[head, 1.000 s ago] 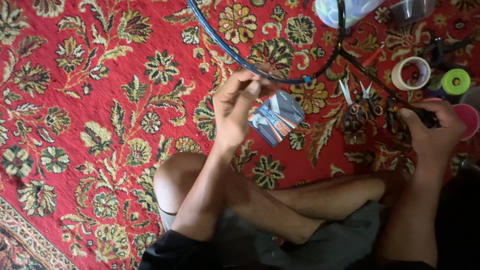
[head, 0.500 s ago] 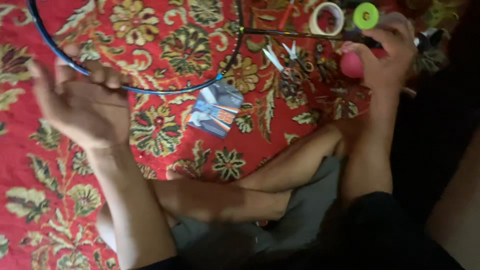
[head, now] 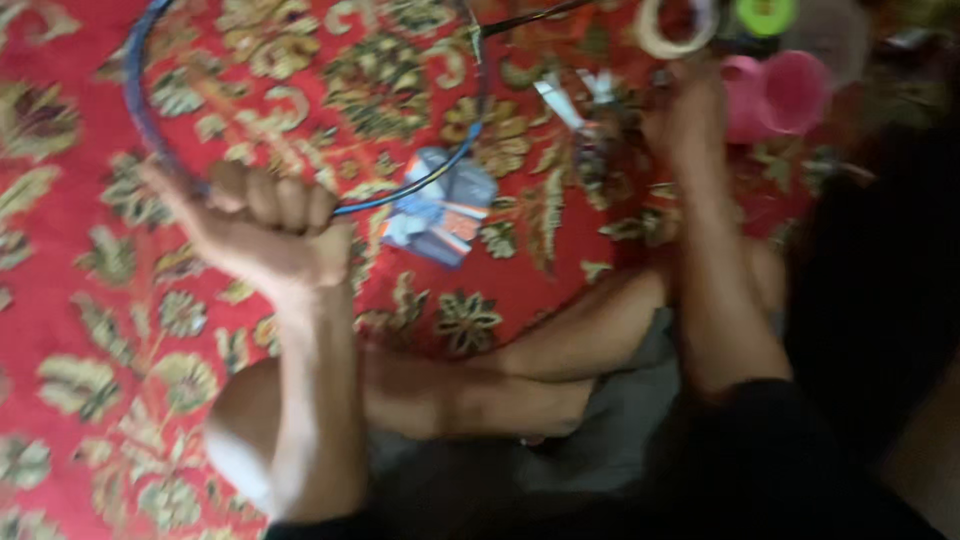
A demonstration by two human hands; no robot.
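Note:
My left hand [head: 262,225] is closed around the lower rim of a blue racket frame [head: 140,110] that lies over the red patterned carpet. The frame's thin dark shaft [head: 530,15] runs off to the upper right. My right hand [head: 685,110] reaches forward near a pink round object [head: 775,95]; blur hides whether it holds anything. A small blue and white packet [head: 440,210] lies on the carpet just right of the frame. My crossed legs sit below both arms.
A roll of pale tape [head: 675,25] and a green round roll [head: 765,15] lie at the top right. Scissors or small metal tools [head: 580,100] rest on the carpet [head: 90,330] between the packet and my right hand.
My left hand moved from the packet leftwards and has closed on the racket frame's rim. The view swung right, and my right hand stays near the pink object.

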